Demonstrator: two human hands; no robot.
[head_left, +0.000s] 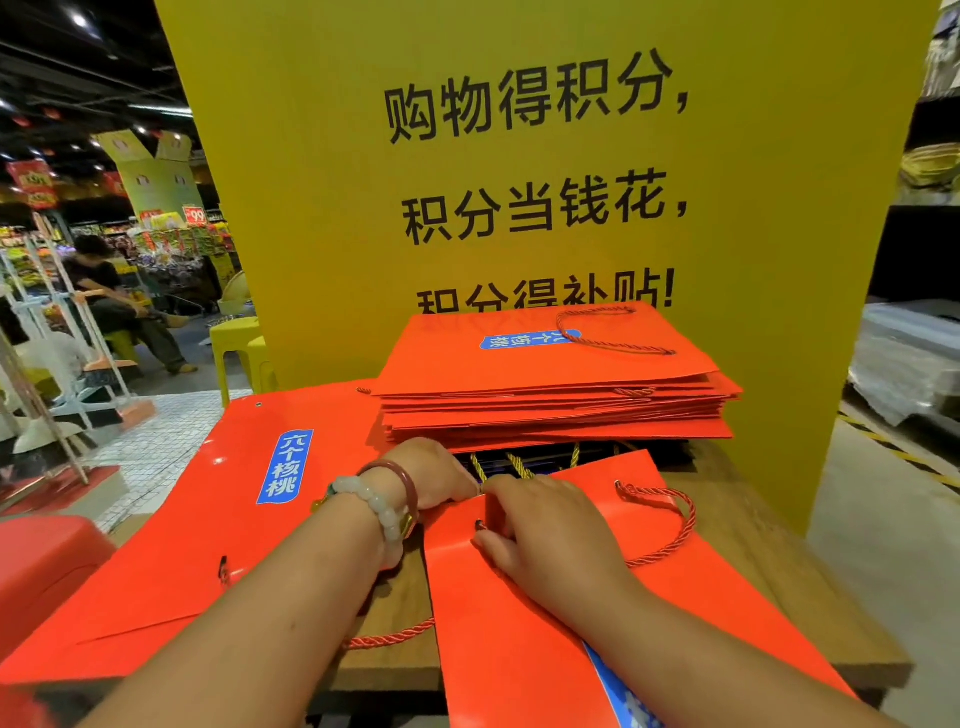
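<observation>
Both hands are on the red paper bag (498, 639), which lies flat on the wooden table (779, 587) right in front of me, mouth end away, w/ its blue label under my right forearm. My right hand (545, 525) has its fingers curled over the bag's top edge and the thumb pressed on the face beside the handle hole. That's a pinch on the mouth, prob. to pull the sides apart or flatten the fold. My left hand (431, 478), the one w/ bracelets, sits at the bag's top left corner. Its fingers tuck down out of sight, so I can't tell if it grips the edge or only steadies it. The red rope handle (690, 514) loops loose off to the right, out of the way. Behind, a stack of flat red bags (550, 415) rests against the yellow sign board (311, 208), likely the done pile. Another flat red bag (208, 519) overhangs the table's left side, close for the next grab.
</observation>
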